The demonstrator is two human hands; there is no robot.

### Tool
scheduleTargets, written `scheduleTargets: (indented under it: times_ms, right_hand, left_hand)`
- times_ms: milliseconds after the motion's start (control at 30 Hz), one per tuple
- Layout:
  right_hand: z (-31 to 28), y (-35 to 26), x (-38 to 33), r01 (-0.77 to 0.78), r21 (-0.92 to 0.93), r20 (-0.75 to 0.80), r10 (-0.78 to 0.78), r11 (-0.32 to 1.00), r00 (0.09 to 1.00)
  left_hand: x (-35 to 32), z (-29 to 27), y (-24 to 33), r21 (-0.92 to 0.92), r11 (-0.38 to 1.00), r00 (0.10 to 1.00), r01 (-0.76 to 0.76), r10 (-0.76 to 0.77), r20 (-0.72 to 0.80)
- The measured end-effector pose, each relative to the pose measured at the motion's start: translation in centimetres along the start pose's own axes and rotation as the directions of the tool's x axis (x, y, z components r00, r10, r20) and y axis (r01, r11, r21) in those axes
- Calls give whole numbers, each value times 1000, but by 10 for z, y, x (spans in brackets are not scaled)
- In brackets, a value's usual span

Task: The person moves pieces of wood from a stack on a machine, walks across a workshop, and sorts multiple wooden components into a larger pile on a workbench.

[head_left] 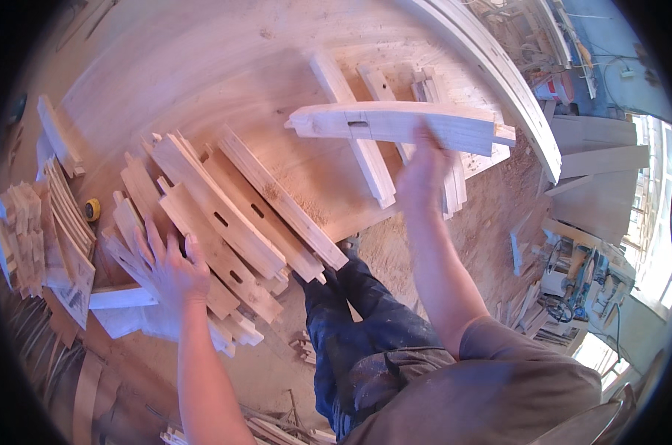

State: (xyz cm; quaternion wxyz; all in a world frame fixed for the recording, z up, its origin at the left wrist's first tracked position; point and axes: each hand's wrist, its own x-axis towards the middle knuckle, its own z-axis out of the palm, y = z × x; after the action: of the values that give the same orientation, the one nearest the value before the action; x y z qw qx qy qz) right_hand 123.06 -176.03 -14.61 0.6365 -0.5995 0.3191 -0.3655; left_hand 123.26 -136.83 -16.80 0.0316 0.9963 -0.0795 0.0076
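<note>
My left hand [174, 268] rests on a pile of pale wooden pieces, its fingers spread and nothing gripped. Beside its fingertips lies a mortised wooden piece [202, 243], one of several with slots and tenoned ends. Farther right, my right hand [425, 174] is at the near edge of a slightly curved wooden piece [402, 122] that has a slot and a tenon at its end. Motion smears those fingers, so whether they grip it cannot be made out. Under the curved piece, other wooden bars [376, 174] lie crosswise on the large wooden worktop [202, 67].
A yellow tape measure [92, 210] sits beside stacked curved pieces [67, 215] at the left. Long curved rails [499, 67] run along the worktop's far right side. Sawdust covers the floor [469, 222]; grey panels [599, 167] lean at the right near tools [584, 278].
</note>
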Motion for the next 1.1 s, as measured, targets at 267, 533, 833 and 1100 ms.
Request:
scheduleTargets:
  times_ms: [267,533,833,1100]
  right_hand:
    - [30,44,39,-60,-316,380,185,947,906]
    - [10,30,47,-262,-454,526,494,852,692]
    - [19,49,-34,263,-817,531,494,513,688]
    - [31,81,-72,537,-785,619,361,308,698]
  left_hand:
    - [-2,2,-2,-34,999,1000,-8,7,-28]
    - [2,-9,6,3,1000,1000,13,-13,3]
    - [1,-2,-1,5,1000,1000,-4,4,-30]
    - [1,-2,2,-7,1000,999,12,-12,-41]
